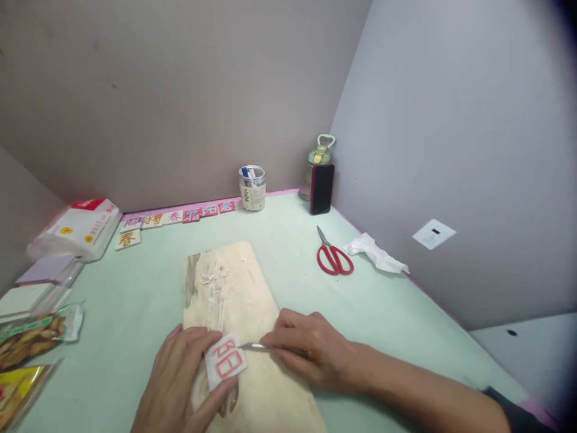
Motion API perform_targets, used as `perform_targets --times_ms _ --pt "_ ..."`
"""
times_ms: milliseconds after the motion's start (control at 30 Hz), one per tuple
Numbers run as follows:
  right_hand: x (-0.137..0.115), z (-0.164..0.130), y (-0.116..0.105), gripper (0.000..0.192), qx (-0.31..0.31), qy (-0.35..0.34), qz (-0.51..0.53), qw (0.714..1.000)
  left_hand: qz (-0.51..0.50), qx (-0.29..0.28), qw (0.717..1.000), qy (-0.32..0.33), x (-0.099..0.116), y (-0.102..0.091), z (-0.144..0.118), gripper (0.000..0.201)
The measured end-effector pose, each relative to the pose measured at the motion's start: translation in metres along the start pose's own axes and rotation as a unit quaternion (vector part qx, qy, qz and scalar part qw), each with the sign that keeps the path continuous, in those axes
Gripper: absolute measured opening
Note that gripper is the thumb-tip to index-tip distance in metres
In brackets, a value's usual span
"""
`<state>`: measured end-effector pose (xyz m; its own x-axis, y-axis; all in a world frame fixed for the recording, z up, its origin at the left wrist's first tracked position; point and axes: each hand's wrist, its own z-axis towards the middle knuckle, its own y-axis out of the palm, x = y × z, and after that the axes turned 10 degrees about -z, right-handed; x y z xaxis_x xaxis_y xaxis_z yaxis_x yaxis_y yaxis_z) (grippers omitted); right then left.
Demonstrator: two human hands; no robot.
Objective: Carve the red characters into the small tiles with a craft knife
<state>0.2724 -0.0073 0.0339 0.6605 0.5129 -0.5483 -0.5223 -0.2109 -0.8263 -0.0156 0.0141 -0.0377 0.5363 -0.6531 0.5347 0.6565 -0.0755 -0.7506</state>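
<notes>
head view, left fingers (202, 344) pinching tile (226, 361), right fingers (288, 338) (forearm (419, 388) slanted) gripping knife (258, 346)

Left hand (175, 376) steadies a white tile (226, 362) with red characters on the wooden board (256, 300); right hand (318, 349) has a slim carving knife (259, 346) in its grip, tip at tile edge. Pale shavings (211, 278) farther up the board. Red-handled scissors (328, 245) on the worktop (383, 325) to the right, crumpled tissue (376, 252) just beside.
</notes>
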Motion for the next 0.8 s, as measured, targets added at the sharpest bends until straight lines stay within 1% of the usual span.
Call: perform_targets --times_ms 100,167,333,400,667,733,800 --pt "-0.002 -0.001 -0.001 0.033 -0.016 0.003 -0.008 1.000 -0.002 0.003 1.000 0.006 0.003 -0.001 0.001 0.043" --pt "-0.003 -0.001 0.000 0.032 -0.016 0.000 -0.019 1.000 0.002 0.010 1.000 0.017 0.005 -0.002 0.003 0.042" --pt "-0.004 -0.004 0.011 0.030 0.020 -0.022 -0.098 0.995 0.019 0.033 0.998 0.047 0.009 -0.004 0.010 0.037" --pt "-0.005 -0.004 0.014 0.029 0.023 -0.030 -0.133 0.990 0.028 0.038 0.998 0.052 0.010 -0.004 0.011 0.037" --pt "-0.011 -0.006 0.007 0.022 -0.036 -0.041 -0.226 0.973 0.037 0.042 0.997 0.053 0.012 -0.004 0.011 0.036" --pt "-0.012 -0.007 0.009 0.020 -0.036 -0.047 -0.250 0.967 0.041 0.050 0.996 0.054 0.014 -0.005 0.012 0.037" --pt "-0.014 -0.007 0.012 0.017 -0.022 -0.055 -0.269 0.961 0.044 0.053 0.996 0.054 0.015 -0.005 0.013 0.037"
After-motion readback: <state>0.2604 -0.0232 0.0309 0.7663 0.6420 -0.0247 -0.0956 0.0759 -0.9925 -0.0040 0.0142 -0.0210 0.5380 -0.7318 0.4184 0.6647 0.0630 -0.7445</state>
